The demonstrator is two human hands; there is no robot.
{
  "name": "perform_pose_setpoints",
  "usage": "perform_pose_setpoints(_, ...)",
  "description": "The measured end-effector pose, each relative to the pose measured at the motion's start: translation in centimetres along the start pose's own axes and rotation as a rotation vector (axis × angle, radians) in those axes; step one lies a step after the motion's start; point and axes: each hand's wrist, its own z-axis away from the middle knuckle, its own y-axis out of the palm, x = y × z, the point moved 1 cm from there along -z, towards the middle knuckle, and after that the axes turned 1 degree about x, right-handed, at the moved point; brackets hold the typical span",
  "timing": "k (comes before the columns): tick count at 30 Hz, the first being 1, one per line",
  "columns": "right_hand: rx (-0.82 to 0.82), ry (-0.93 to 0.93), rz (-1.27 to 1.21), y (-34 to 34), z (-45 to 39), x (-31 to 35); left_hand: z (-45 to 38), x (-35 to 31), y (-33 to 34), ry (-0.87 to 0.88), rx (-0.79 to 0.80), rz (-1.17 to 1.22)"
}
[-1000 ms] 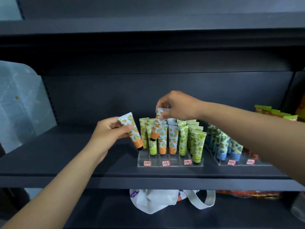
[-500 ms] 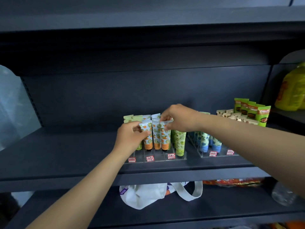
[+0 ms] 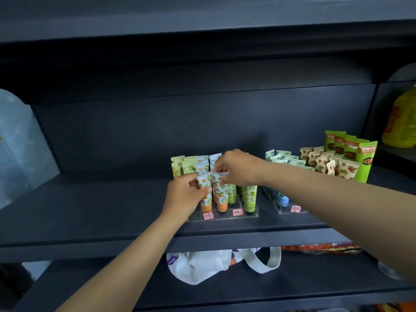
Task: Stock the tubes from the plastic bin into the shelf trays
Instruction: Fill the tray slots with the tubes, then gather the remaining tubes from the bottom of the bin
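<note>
A clear acrylic tray (image 3: 225, 216) on the dark shelf holds upright tubes in rows, green ones (image 3: 249, 197) to the right and orange-patterned ones at the front. My left hand (image 3: 183, 197) pinches the left front orange-patterned tube (image 3: 206, 194), which stands in the tray. My right hand (image 3: 236, 168) pinches the top of the neighbouring orange-patterned tube (image 3: 220, 194), also upright in the tray. A second clear tray (image 3: 290, 209) to the right holds blue tubes (image 3: 282, 200). The plastic bin is out of sight.
Snack packets (image 3: 324, 164) and green pouches (image 3: 351, 152) stand at the right of the shelf, with a yellow bottle (image 3: 400, 122) beyond a divider. A white tote bag (image 3: 202, 265) lies on the shelf below. A clear panel (image 3: 20, 143) closes the left end.
Both hands have brought their orange-patterned tubes down into the front of the tray, side by side. The view has shifted left and down a little.
</note>
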Motion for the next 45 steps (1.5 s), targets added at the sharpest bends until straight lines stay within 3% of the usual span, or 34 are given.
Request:
perform_pose_setpoints(14,-0.059,-0.044,0.084,-0.9,0.7,0.4,0.3,-0.9,-1.3,0.008,-0.012,-0.106)
perform_pose_setpoints(20,-0.243,-0.051,0.072,-0.7,4.9,-0.4,4.3,-1.8,-2.0,0.221,-0.086,-0.228)
perform_pose_setpoints(23,-0.33,-0.089,0.02,1.4,8.9,-1.4,7.8,-1.9,-1.2,0.321,-0.032,-0.278)
perform_pose_setpoints(27,-0.347,-0.088,-0.038,6.8,15.4,-3.1,12.6,-0.2,2.7,0.33,0.105,-0.272)
perform_pose_setpoints(32,-0.246,-0.007,-0.124,16.2,23.2,-5.7,19.3,4.2,9.5,0.173,0.352,-0.267)
perform_pose_setpoints(39,0.085,0.387,-0.363,28.9,30.0,-8.1,26.1,11.8,18.8,-0.276,0.694,-0.373)
perform_pose_setpoints(42,0.216,0.537,-0.509,33.5,31.4,-8.5,28.6,15.3,22.2,-0.521,0.745,-0.345)
perform_pose_setpoints(45,0.413,0.649,-0.652,37.4,31.2,-8.8,30.3,18.3,24.8,-0.66,0.736,-0.375)
